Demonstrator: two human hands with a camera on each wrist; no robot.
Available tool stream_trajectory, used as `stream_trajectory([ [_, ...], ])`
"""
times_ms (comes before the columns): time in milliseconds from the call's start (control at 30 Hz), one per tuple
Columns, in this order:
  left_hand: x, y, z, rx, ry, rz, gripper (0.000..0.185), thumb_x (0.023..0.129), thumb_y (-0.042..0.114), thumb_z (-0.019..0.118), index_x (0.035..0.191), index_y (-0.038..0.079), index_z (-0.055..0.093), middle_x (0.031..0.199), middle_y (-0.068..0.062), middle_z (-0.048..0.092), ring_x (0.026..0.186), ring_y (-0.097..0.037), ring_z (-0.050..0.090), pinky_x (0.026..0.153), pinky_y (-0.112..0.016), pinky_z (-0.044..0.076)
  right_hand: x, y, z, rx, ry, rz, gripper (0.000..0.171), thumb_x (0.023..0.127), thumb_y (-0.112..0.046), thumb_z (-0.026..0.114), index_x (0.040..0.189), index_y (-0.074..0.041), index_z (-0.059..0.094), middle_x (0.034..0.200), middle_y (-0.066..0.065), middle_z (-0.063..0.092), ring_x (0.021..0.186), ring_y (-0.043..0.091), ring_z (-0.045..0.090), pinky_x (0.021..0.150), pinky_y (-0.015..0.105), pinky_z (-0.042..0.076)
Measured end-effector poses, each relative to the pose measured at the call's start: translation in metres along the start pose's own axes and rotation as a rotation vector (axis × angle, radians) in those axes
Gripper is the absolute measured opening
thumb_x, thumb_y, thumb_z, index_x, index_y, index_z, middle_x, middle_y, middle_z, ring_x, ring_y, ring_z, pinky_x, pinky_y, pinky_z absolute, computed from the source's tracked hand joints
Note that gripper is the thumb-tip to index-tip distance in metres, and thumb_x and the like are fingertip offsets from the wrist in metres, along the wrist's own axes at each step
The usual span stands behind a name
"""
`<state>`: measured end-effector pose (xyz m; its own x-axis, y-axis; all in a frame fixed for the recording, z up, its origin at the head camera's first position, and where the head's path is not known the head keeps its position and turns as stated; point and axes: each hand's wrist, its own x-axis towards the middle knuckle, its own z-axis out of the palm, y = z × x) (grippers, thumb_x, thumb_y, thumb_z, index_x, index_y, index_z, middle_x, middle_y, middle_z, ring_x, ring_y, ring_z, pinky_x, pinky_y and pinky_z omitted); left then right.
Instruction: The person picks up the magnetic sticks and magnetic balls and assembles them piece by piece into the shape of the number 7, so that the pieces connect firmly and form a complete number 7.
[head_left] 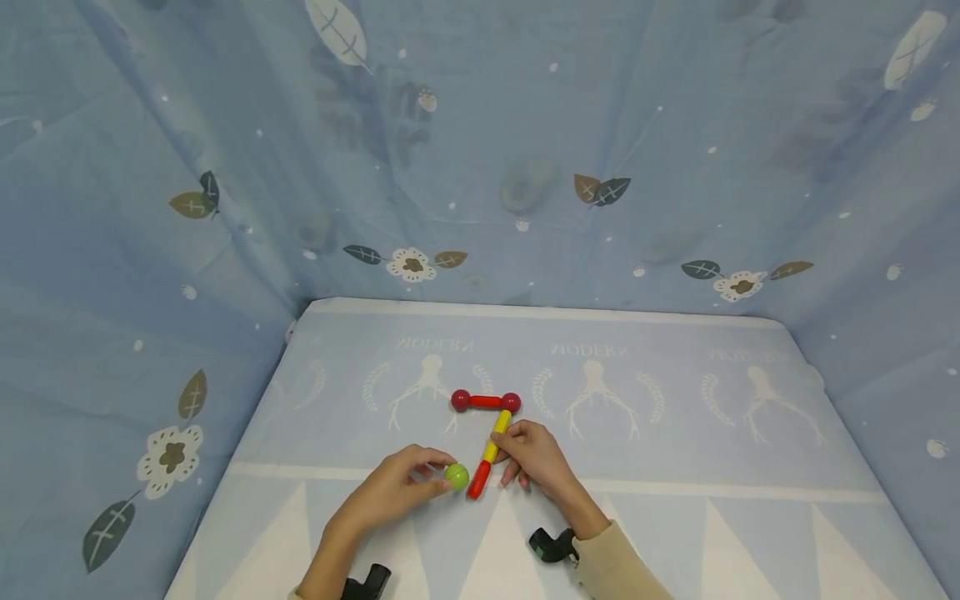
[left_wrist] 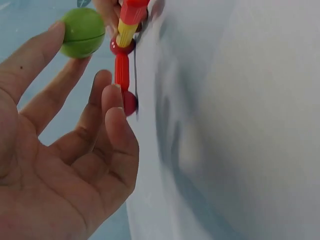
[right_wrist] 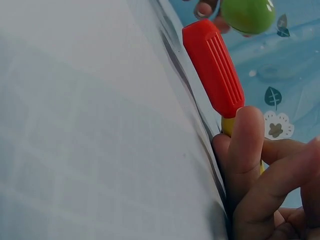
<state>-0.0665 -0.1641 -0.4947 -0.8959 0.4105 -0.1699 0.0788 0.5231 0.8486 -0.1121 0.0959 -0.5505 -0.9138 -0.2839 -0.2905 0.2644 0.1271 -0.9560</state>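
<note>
Between thumb and fingertip, my left hand [head_left: 405, 482] pinches a green ball [left_wrist: 83, 33], close to the free end of a red rod [right_wrist: 214, 67]. My right hand [head_left: 536, 457] grips the yellow rod [head_left: 498, 432], which lines up end to end with that red rod. At its far end, the yellow rod meets a dark red ball [head_left: 511, 402]. From there another red rod [head_left: 486, 402] runs left to a second dark red ball [head_left: 461, 400]. In the left wrist view a gap separates the green ball from the rods.
The pieces are over a table with a pale patterned cloth [head_left: 660, 450]. Blue fabric with leaf and flower prints [head_left: 480, 150] hangs behind and at both sides. Black wrist devices [head_left: 551, 546] are on both arms.
</note>
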Motion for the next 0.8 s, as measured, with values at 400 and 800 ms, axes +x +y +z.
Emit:
stream_trajectory([
  [400, -0.005, -0.005, 0.003, 0.061, -0.186, -0.013, 0.025, 0.085, 0.033, 0.081, 0.105, 0.02, 0.076, 0.094, 0.009, 0.064, 0.084, -0.012, 0.057, 0.074, -0.029, 0.047, -0.001, -0.003, 0.001, 0.005, 0.003, 0.017, 0.037, 0.097, -0.032, 0.068, 0.102, 0.003, 0.056, 0.08, 0.014, 0.07, 0.044, 0.016, 0.061, 0.037, 0.022, 0.041],
  [800, 0.0, -0.002, 0.012, 0.052, -0.227, -0.019, 0.019, 0.086, 0.031, 0.08, 0.097, 0.016, 0.073, 0.083, 0.009, 0.063, 0.076, -0.01, 0.057, 0.07, -0.027, 0.047, -0.001, -0.002, 0.001, 0.002, 0.004, 0.011, 0.037, 0.097, -0.032, 0.067, 0.101, 0.003, 0.056, 0.08, 0.013, 0.07, 0.044, 0.016, 0.061, 0.037, 0.022, 0.041],
])
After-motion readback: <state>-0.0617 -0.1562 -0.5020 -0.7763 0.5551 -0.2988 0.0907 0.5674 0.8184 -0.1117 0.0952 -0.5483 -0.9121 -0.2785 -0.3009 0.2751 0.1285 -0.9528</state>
